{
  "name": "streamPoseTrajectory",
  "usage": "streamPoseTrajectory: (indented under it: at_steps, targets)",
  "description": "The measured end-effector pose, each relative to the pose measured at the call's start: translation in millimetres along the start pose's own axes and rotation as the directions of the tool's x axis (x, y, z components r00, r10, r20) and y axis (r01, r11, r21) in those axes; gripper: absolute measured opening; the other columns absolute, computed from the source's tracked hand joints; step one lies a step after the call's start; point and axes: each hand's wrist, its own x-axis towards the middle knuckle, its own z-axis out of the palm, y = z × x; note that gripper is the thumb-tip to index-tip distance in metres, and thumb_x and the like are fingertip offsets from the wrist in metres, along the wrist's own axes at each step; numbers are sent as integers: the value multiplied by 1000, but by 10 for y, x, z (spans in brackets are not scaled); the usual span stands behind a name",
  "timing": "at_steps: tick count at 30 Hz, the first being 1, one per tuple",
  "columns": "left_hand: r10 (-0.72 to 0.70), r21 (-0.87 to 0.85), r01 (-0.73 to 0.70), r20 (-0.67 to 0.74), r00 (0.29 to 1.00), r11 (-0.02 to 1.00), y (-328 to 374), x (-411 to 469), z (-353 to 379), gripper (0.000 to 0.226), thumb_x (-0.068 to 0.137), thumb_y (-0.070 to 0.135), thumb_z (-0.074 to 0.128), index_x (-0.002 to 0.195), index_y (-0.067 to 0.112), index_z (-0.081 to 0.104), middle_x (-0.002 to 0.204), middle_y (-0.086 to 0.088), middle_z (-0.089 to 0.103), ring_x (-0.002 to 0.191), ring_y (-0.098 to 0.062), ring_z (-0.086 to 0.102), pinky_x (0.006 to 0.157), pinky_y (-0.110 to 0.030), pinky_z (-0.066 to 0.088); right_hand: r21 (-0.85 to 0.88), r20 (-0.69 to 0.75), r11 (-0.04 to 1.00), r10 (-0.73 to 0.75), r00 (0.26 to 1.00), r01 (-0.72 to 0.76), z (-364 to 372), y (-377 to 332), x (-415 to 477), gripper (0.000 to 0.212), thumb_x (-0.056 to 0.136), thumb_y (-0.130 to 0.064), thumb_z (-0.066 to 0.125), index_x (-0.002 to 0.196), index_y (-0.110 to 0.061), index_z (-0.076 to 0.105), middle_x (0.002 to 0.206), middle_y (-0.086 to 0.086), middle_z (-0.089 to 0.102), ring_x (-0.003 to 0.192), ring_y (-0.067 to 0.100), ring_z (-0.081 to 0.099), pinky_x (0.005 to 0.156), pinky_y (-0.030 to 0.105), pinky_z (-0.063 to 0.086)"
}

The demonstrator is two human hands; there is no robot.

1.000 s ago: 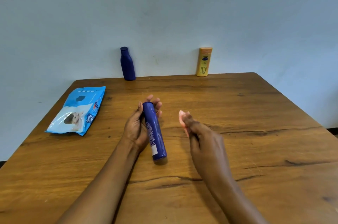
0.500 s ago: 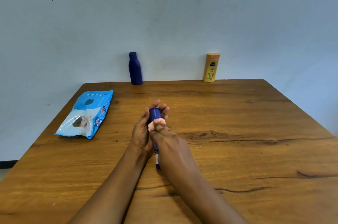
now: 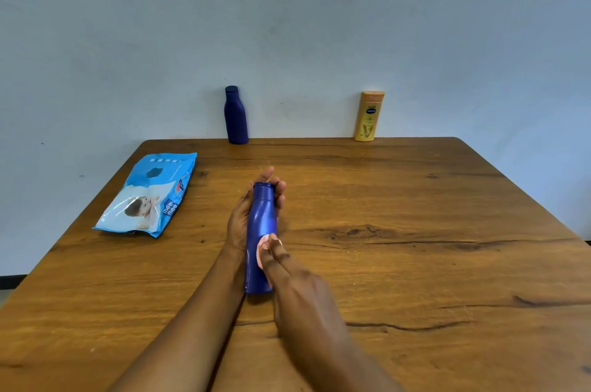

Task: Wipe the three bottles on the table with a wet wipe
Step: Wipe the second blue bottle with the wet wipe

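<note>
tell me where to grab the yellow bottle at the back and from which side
Probably mid-body on the yellow bottle, coming from the near side, fingers on its left and right sides. It stands upright at the far edge of the table, close to the wall, leaving little room behind.

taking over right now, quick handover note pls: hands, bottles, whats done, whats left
Left hand grips the royal-blue plastic bottle near its cap, tilted, cap pointing away.
Right hand presses a small pink wet wipe on that bottle's body with extended fingers.
Dark navy plastic bottle and yellow plastic lotion bottle stand upright at the wooden table's far edge; light-blue wipes pack lies far left.
Done: first bottle mid-wipe.
Left: finish it, then probably the two standing bottles; nothing shows them wiped.
</note>
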Motion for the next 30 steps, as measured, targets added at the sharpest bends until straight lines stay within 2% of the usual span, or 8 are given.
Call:
streamPoseTrajectory:
  at_steps: [2, 8, 14, 17, 20, 22, 25, 30]
  targets:
    - [-21, 17, 21, 13, 1000, 1000, -11, 11, -19, 44, 99, 29, 29, 119, 12, 64, 98, -7, 67, 81, -16, 67, 69, -26, 58, 24, -47, 1000, 10, 999, -8, 70, 39, 9, 61, 98, 0, 30, 149, -15, 0, 158, 3, 2, 144, 16, 14, 110, 18, 11]
    - [2, 95, 0, -28, 1000, 995, -37, -25, 33, 47, 98, 38, 32, 104, 13, 71, 104, -5, 70, 88, -14, 69, 72, -26, 58, -7, -159, 1000, 4, 987, -5, -8, 93, 365, 59, 102, -11, 34, 149, -13, -2, 158, 5, 3, 144, 16, 8, 114, 28, 20]
    - [48, 182, -29, -102, 994, 983, -90, -37, 74, 59, 93, 57, 34, 105, 11, 69, 117, -9, 67, 117, -21, 59, 100, -37, 43, 6, -238, 1000, 2, 971, -1, -56, 140, 508, 54, 101, -10, 35, 149, -11, 12, 156, 8, 17, 142, 17, 18, 114, 28, 21]
    - [43, 213, -30, -57, 997, 977, -88, -43, 93, 53, 82, 59, 55, 101, 11, 70, 116, -8, 67, 120, -21, 56, 102, -38, 41, 7, -262, 999, -35, 965, 38, -53, 186, 430, 57, 98, -6, 40, 149, -12, 16, 155, 7, 22, 141, 17, 24, 113, 33, 29]
    - [14, 242, -12, -7, 1000, 970, -69, -38, 81, 63, 58, 57, 81, 99, 9, 73, 112, -9, 69, 114, -20, 61, 100, -35, 47, 11, -217, 999, -50, 975, 53, 54, 183, 265, 54, 95, -3, 44, 146, -12, 28, 149, 12, 33, 135, 27, 35, 107, 42, 38]
    - [8, 211, -8, 3, 1000, 977, -77, -49, 90, 54, 69, 56, 73, 98, 10, 73, 108, -9, 70, 109, -20, 64, 94, -37, 51, -8, -211, 999, -35, 977, 34, 117, 189, 210, 49, 94, -1, 43, 142, -9, 36, 142, 13, 43, 128, 32, 43, 102, 45, 41]
    - [33, 191, -30, -14, 999, 981, -71, -62, 117, 51, 88, 54, 41, 95, 15, 74, 101, -5, 72, 104, -18, 65, 95, -43, 47, -49, -233, 997, -73, 970, 63, 112, 181, 260, 59, 96, -6, 46, 148, -10, 18, 154, 11, 21, 141, 23, 24, 111, 34, 26]
    - [74, 171, -61, -72, 995, 983, -19, -41, 121, 45, 86, 50, 44, 97, 13, 68, 84, -3, 69, 94, -18, 67, 98, -45, 43, -18, -185, 999, -42, 982, 39, 94, 210, 206, 60, 94, -2, 48, 148, -11, 24, 153, 7, 27, 133, 19, 40, 105, 28, 38]
